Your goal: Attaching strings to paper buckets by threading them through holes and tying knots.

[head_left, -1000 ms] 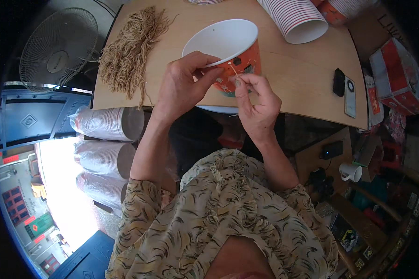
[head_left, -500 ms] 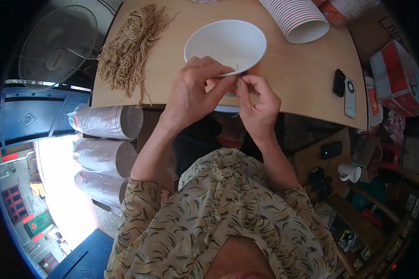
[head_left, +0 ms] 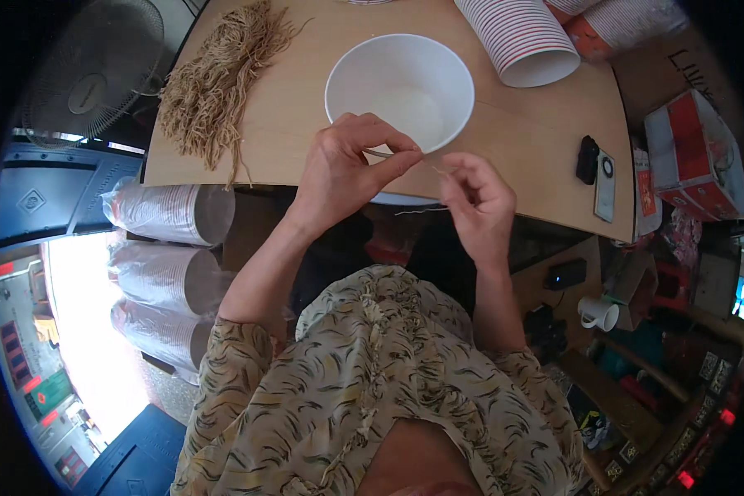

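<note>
While the left hand point(head_left: 347, 169) pinches the white bowl's point(head_left: 399, 95) near rim and the right hand point(head_left: 475, 198) nips a thin string point(head_left: 438, 169), that string could slip, the grip's so slight

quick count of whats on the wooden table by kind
white bowl: 1
cup stacks lying on their side: 2 in view
bundle of tan string: 1
small black device: 1
flat pale device beside it: 1
Total: 6
The left hand and right hand pinch a thin string at the bowl's near rim.
</note>
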The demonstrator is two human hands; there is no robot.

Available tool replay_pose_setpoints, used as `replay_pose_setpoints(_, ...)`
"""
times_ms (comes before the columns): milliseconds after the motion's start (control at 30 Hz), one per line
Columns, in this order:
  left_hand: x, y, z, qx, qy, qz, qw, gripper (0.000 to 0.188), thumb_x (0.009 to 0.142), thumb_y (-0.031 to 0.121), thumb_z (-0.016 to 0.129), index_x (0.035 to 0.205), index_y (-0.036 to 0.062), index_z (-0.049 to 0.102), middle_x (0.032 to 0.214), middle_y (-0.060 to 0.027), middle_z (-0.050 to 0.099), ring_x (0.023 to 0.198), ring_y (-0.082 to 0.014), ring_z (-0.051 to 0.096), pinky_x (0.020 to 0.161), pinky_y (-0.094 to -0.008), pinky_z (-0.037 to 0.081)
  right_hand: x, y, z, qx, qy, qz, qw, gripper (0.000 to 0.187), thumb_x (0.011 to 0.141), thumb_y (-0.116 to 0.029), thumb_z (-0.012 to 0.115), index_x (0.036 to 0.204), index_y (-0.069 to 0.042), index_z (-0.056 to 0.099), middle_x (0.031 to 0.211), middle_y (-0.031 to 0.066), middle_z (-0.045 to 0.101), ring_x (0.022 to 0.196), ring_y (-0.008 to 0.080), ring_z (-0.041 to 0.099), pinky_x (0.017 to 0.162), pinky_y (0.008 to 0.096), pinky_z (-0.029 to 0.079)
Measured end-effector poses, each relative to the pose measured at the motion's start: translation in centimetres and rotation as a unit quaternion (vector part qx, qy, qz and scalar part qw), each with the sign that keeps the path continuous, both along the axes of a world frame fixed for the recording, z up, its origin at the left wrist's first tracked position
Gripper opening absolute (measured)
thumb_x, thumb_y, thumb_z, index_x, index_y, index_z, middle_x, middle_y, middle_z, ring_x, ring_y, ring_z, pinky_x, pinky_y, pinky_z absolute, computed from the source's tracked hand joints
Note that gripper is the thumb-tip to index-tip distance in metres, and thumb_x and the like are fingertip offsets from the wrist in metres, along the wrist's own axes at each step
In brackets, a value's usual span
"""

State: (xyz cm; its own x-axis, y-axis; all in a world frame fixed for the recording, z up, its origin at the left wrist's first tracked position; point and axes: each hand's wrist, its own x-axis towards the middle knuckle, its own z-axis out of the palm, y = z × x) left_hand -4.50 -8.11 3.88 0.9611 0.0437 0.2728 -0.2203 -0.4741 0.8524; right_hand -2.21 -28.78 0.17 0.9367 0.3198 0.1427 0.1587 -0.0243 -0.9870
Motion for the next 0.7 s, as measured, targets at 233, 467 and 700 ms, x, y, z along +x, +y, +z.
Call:
replay_pose_setpoints(233,-0.3,-0.6,0.8,-0.069,-0.047,-0.002,0.997,0.009,0.081,0.005,0.077,0.089,0.0023,0.073,0.097,-0.0084,0.071,0.086,-0.02,0.07,0.068,-0.0311,0.053,2.7,-0.1,1.7,-0.064,-0.104,0.019,0.992,0.036,0.094,-0.001,0.065,0.13,-0.002,0.061,0.078,-0.0012,0.06,0.066,0.0023,0.051,0.059,0.0195,0.042)
replay_pose_setpoints(467,1.1,-0.3,2.2,0.042,-0.098,-0.156,0.982,0.007,0.086,-0.003,0.069,0.091,-0.0005,0.065,0.112,-0.0098,0.067,0.089,-0.0189,0.068,0.067,-0.0303,0.055,5.1,1.8,1.1,-0.103,-0.121,0.091,0.983,0.043,0.09,0.002,0.067,0.132,-0.003,0.06,0.076,0.0017,0.06,0.066,0.0034,0.051,0.058,0.021,0.042)
replay_pose_setpoints(700,2.4,-0.6,2.0,-0.093,-0.034,-0.136,0.986,0.006,0.093,0.0,0.064,0.098,-0.0022,0.061,0.131,-0.0139,0.057,0.096,-0.0174,0.066,0.065,-0.0241,0.056,2.9,-0.4,4.9,-0.083,-0.069,0.027,0.994,0.044,0.088,0.001,0.068,0.131,-0.005,0.059,0.078,-0.0029,0.062,0.063,0.0,0.046,0.056,0.0191,0.037)
